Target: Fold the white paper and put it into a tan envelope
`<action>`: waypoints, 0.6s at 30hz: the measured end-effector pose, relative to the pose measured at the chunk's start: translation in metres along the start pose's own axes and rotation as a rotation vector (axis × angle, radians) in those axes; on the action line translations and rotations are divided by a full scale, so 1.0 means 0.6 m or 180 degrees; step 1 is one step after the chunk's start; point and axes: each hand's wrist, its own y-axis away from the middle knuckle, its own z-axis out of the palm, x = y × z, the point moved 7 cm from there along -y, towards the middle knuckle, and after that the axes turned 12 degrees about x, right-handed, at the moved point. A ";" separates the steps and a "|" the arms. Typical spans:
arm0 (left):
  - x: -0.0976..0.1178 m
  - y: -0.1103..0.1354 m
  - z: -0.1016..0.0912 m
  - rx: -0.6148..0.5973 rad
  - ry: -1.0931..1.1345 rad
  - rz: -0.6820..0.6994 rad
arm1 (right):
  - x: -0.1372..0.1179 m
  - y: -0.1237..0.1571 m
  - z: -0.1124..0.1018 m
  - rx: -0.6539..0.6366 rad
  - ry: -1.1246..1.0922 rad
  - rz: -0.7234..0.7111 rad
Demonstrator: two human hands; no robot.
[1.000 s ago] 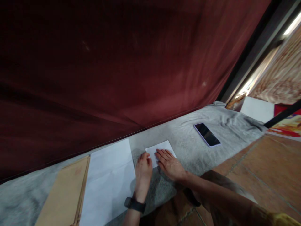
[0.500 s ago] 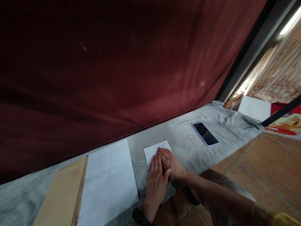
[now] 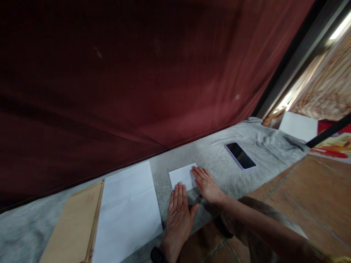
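Observation:
A small white folded-looking piece of paper [image 3: 181,177] lies flat on the grey cloth [image 3: 203,155]. My left hand [image 3: 179,210] rests with its fingertips on the paper's near edge, fingers stretched out and thumb apart. On the paper's right side lie the extended fingers of my right hand [image 3: 207,183], palm down. Neither hand grips anything. To the left of the paper is a large white sheet [image 3: 128,212], with faint creases across it.
Brown envelopes [image 3: 72,223] lie stacked at the far left, beside the large sheet. A phone with a purple edge [image 3: 240,156] is on the cloth at right. Behind hangs a dark red curtain [image 3: 137,84]. Brown floor tiles [image 3: 309,193] show below the cloth's edge.
My hands have moved apart: the right slid to the paper's right side, the left drew back toward its near edge. More of the small paper shows between them.

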 end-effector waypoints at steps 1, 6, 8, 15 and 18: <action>-0.003 0.002 -0.001 0.0016 -0.0007 -0.0010 | 0.005 0.000 -0.001 -0.0001 0.0001 0.0034; -0.018 0.009 -0.004 0.0023 -0.0021 -0.0039 | 0.025 0.002 -0.001 -0.0029 -0.0020 0.0128; -0.023 0.011 -0.008 0.0072 -0.0052 -0.0038 | 0.036 0.005 0.000 -0.0041 -0.0038 0.0179; -0.030 0.014 -0.015 0.0202 -0.0042 -0.0053 | 0.066 0.005 -0.003 -0.0098 -0.0196 0.0292; -0.027 0.000 -0.021 0.0210 -0.0007 -0.0093 | 0.064 -0.010 -0.016 -0.0006 -0.0369 0.0359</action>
